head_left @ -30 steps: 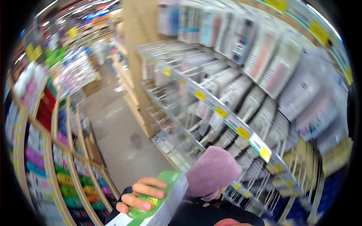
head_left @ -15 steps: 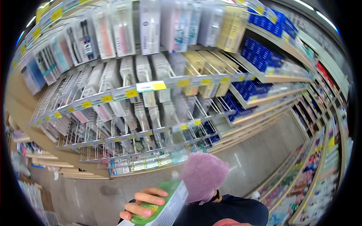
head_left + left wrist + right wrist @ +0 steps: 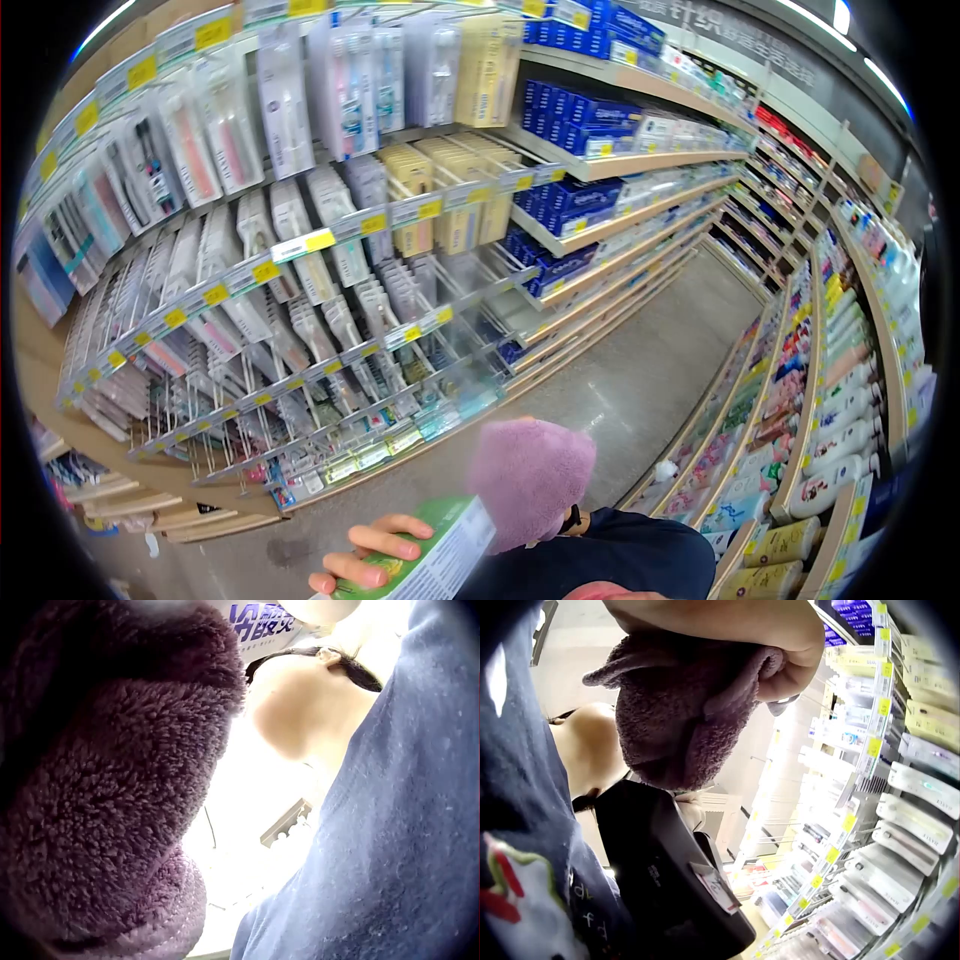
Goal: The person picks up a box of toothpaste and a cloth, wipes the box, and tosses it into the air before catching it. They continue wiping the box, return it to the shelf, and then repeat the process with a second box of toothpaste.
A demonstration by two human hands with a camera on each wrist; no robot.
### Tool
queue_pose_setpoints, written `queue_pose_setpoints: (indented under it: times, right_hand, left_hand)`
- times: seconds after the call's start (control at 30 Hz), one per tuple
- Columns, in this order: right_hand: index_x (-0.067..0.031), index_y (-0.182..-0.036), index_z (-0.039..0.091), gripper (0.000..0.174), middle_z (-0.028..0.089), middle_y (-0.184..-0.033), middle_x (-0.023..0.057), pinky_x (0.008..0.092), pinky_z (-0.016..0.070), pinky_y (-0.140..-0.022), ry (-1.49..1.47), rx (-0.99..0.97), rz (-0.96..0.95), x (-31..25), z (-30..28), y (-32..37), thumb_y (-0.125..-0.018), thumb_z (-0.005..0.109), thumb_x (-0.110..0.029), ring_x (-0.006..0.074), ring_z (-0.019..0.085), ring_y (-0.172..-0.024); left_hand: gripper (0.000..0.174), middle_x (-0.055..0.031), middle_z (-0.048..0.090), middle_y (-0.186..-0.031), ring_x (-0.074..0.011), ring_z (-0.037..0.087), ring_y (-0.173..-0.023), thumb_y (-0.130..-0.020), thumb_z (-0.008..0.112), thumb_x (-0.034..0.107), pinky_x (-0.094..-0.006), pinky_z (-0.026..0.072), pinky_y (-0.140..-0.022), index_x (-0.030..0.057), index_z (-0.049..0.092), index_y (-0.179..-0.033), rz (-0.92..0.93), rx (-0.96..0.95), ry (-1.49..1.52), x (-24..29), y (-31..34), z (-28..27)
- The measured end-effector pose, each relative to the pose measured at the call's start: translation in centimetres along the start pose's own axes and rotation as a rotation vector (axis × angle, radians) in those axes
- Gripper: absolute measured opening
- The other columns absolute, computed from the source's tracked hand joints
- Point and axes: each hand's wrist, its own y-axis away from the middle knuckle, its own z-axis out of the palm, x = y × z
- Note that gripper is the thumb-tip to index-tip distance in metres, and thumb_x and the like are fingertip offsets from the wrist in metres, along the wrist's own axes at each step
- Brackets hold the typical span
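Observation:
My left hand (image 3: 368, 556) curls its fingers over a green-and-white box (image 3: 440, 560) at the bottom of the head view; its thumb is out of sight. Just right of the box is a fluffy purple cloth item (image 3: 535, 480), mostly covering my right hand. From below, in the right wrist view, my right hand (image 3: 735, 630) grips the purple item (image 3: 682, 727), with a curled finger at its edge. The same purple item (image 3: 112, 795) fills the left of the left wrist view, where neither the box nor my left hand shows.
Racks of hanging toothbrush packs (image 3: 285, 110) stand ahead, with shelves of blue boxes (image 3: 575, 125) beyond. Bottles and pouches line shelves (image 3: 840, 440) at the right. A grey aisle floor (image 3: 640, 350) runs between. A black object with a label (image 3: 667, 877) hangs beside my clothing.
The head view has swung right, from the aisle at the left to the toothbrush rack and the far aisle. Both hands keep their hold on the box and the purple item.

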Motion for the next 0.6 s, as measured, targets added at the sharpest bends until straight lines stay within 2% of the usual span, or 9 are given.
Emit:
queue_pose_setpoints:
  times: [0.03,0.07,0.23,0.3,0.33,0.37,0.43,0.6]
  right_hand:
    - [0.0025,-0.102,0.053,0.04,0.056,-0.097,0.0134,0.0327,0.0463,-0.075,0.012,0.028,-0.018,-0.6,-0.8,0.1,-0.072,0.062,-0.023,0.0208,0.057,-0.087]
    - [0.0025,-0.101,0.053,0.04,0.056,-0.097,0.0134,0.0327,0.0463,-0.075,0.021,0.061,-0.038,-1.2,-1.6,0.1,-0.072,0.062,-0.023,0.0209,0.057,-0.087]
    - [0.0024,-0.1,0.054,0.039,0.056,-0.097,0.0135,0.0326,0.0462,-0.075,0.042,0.248,-0.157,-4.2,-7.1,0.4,-0.071,0.062,-0.022,0.0211,0.057,-0.087]
    - [0.0024,-0.1,0.054,0.039,0.056,-0.097,0.0136,0.0326,0.0462,-0.075,0.073,0.307,-0.19,-5.4,-9.5,0.2,-0.071,0.063,-0.022,0.0211,0.057,-0.087]
    - [0.0024,-0.1,0.054,0.039,0.056,-0.097,0.0136,0.0326,0.0462,-0.075,0.078,0.341,-0.207,-5.7,-10.8,0.4,-0.07,0.063,-0.022,0.0212,0.057,-0.087]
    - [0.0023,-0.1,0.054,0.039,0.056,-0.097,0.0136,0.0326,0.0462,-0.075,0.098,0.367,-0.219,-6.1,-11.9,0.3,-0.07,0.063,-0.021,0.0212,0.057,-0.087]
    - [0.0023,-0.099,0.055,0.038,0.056,-0.097,0.0137,0.0326,0.0462,-0.075,0.12,0.418,-0.238,-6.8,-14.3,0.3,-0.07,0.063,-0.021,0.0213,0.057,-0.087]
    - [0.0022,-0.098,0.056,0.038,0.056,-0.097,0.0138,0.0326,0.0461,-0.074,0.191,0.534,-0.286,-8.4,-21.0,0.1,-0.069,0.063,-0.02,0.0215,0.057,-0.087]
  left_hand:
    - [0.039,-0.0085,0.049,-0.113,-0.0362,0.048,-0.091,-0.092,0.033,0.034,-0.0564,0.0427,-0.073,0.0181,0.036,-0.127,-0.045,0.043,0.074,-0.6,0.3,0.6]
    - [0.04,-0.0128,0.048,-0.106,-0.0377,0.053,-0.083,-0.094,0.032,0.028,-0.0571,0.049,-0.064,0.0097,0.029,-0.129,-0.008,-0.08,0.041,-2.0,0.4,-0.4]
    - [0.042,-0.0144,0.046,-0.109,-0.0401,0.051,-0.086,-0.093,0.035,0.028,-0.0621,0.0467,-0.068,0.01,0.027,-0.13,-0.156,-0.135,0.257,-6.9,2.1,4.2]
    - [0.042,-0.0141,0.045,-0.11,-0.0421,0.05,-0.089,-0.092,0.036,0.026,-0.0644,0.0461,-0.068,0.0097,0.026,-0.13,-0.246,-0.244,0.378,-9.0,2.9,6.4]
    - [0.044,-0.0164,0.046,-0.109,-0.043,0.051,-0.089,-0.092,0.038,0.025,-0.0631,0.0466,-0.073,0.0093,0.025,-0.131,-0.302,-0.288,0.427,-9.9,3.0,8.1]
    - [0.044,-0.0164,0.046,-0.109,-0.043,0.051,-0.089,-0.092,0.038,0.025,-0.0631,0.0466,-0.073,0.0093,0.025,-0.131,-0.321,-0.298,0.478,-10.7,3.5,10.3]
    - [0.041,-0.0119,0.047,-0.115,-0.0405,0.048,-0.091,-0.092,0.033,0.037,-0.0611,0.0421,-0.074,0.0176,0.035,-0.128,-0.459,-0.231,0.606,-12.2,5.3,15.0]
    - [0.042,-0.013,0.046,-0.116,-0.0415,0.048,-0.091,-0.091,0.033,0.038,-0.0624,0.0418,-0.074,0.0173,0.034,-0.128,-0.599,-0.231,0.882,-17.0,11.7,23.0]
